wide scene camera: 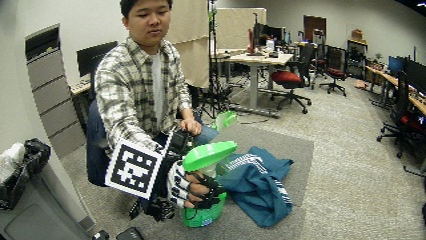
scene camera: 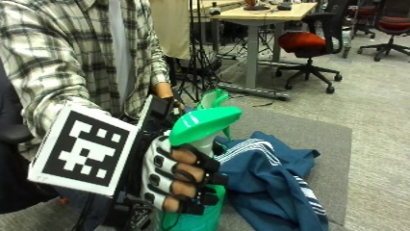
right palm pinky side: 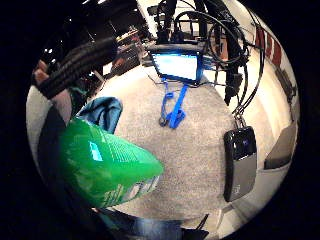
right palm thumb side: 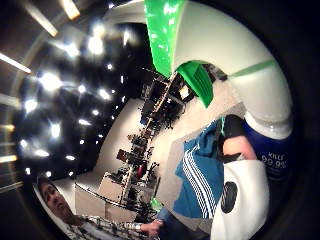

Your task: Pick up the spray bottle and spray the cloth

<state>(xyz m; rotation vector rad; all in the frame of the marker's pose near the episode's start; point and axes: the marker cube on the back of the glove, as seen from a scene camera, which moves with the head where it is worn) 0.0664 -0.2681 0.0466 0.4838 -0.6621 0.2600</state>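
Outside view: right hand (scene camera: pixel 183 180) raised, fingers (scene camera: pixel 192 159) curled round the neck of the green spray bottle (scene camera: pixel 204 126), held upright just beside the crumpled blue cloth (scene camera: pixel 275 178) on the grey mat (scene camera: pixel 326 144).

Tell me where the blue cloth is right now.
In the outside view, the blue cloth lies crumpled on the grey mat, on the floor just beside the green spray bottle that the gloved right hand grips.
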